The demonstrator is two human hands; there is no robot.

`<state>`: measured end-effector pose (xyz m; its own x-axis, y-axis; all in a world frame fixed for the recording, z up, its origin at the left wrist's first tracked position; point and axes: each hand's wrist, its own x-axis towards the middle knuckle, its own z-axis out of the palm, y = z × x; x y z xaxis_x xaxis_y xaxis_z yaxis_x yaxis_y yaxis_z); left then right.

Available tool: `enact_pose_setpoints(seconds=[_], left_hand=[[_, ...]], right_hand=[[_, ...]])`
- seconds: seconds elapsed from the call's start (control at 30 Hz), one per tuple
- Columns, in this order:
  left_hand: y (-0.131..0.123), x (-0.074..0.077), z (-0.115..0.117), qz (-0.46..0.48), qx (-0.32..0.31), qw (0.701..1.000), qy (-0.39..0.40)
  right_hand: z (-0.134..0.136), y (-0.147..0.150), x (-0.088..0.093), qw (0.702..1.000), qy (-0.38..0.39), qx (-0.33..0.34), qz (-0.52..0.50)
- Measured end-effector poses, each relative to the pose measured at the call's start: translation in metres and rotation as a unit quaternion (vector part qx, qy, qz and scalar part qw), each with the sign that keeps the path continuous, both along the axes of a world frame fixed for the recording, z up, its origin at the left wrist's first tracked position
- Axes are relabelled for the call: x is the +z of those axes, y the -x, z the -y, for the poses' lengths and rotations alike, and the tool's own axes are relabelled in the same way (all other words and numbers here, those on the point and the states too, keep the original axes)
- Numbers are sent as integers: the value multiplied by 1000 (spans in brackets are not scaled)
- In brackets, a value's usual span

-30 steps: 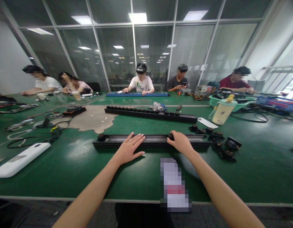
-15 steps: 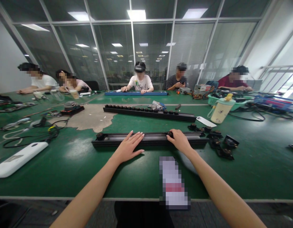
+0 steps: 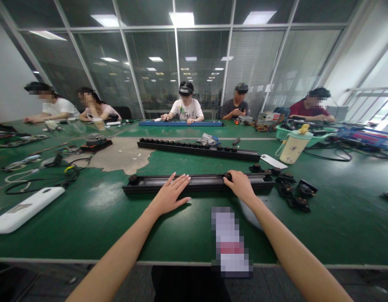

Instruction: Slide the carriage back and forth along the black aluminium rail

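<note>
A long black rail (image 3: 209,183) with a grey inner channel lies crosswise in front of me. My left hand (image 3: 173,191) rests flat across its middle, fingers stretched and thumb apart, holding nothing. Toward the rail's right part, my right hand (image 3: 241,184) has its fingers closed on a small black round-topped block (image 3: 227,176) sitting in the channel; the fingers partly hide it. Another such block (image 3: 133,180) sits at the left end of the channel. Several loose black blocks (image 3: 285,188) lie on the table just past the rail's right end.
Behind the rail lies a second black rail (image 3: 197,149) lined with several round-topped blocks. A pixelated phone-shaped thing (image 3: 231,243) lies at the table's front edge. A cream tumbler (image 3: 295,147) stands right, a white case (image 3: 29,209) lies left. Several people sit along the far side.
My right hand and the block in its fingers have shifted slightly to the right along the rail. My left hand stays in place. A person at the far left has changed head posture.
</note>
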<state>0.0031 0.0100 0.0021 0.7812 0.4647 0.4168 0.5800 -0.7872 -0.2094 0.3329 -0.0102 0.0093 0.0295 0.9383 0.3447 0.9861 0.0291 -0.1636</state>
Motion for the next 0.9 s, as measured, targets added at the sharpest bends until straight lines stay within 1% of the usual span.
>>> enact_pose_setpoints(seconds=[0.27,0.43,0.6,0.77,0.9], left_hand=[[0,1,0,5,-3,1000,3],[0,1,0,5,-5,1000,7],[0,1,0,10,-4,1000,10],[0,1,0,8,-4,1000,13],[0,0,0,10,-4,1000,12]], right_hand=[[-2,-4,-1,1000,11,-2,-15],[-5,-5,-6,997,14,0,-72],[-6,-6,-11,992,2,-14,-127],[-5,-7,-9,983,11,-29,-180],[-5,-9,-7,980,8,-29,-196]])
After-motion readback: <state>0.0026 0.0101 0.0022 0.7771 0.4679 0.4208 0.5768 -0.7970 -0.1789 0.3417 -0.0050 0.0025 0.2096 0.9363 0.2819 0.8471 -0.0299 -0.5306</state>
